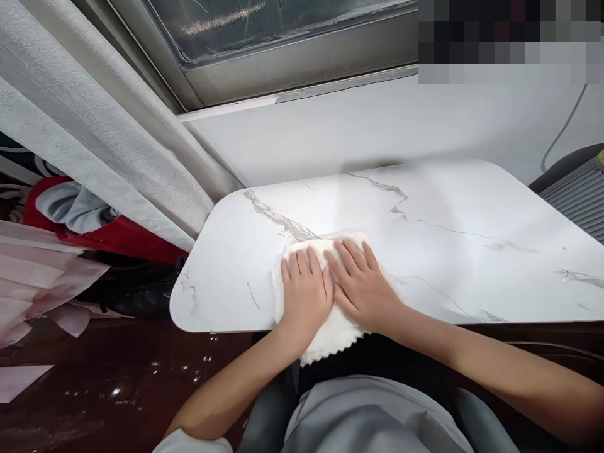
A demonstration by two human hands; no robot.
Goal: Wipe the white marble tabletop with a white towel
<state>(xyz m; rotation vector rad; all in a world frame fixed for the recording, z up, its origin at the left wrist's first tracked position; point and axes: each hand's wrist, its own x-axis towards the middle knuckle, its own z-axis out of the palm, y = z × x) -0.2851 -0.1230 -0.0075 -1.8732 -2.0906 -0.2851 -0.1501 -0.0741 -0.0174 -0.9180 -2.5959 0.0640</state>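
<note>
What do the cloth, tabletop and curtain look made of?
Cloth: soft fabric, perhaps fleece or terry; matte, fuzzy, with a scalloped edge.
Tabletop: marble-look, maybe laminate or stone, can't tell which; smooth, slight sheen, grey-brown veins.
Curtain: probably heavy woven textile; matte, slightly textured, hanging in thick folds.

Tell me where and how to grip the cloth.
Probably best to pinch the cloth by its wavy near edge, coming from the person's side: that edge sticks out past the table, while the left hand and right hand lie flat farther in.
</note>
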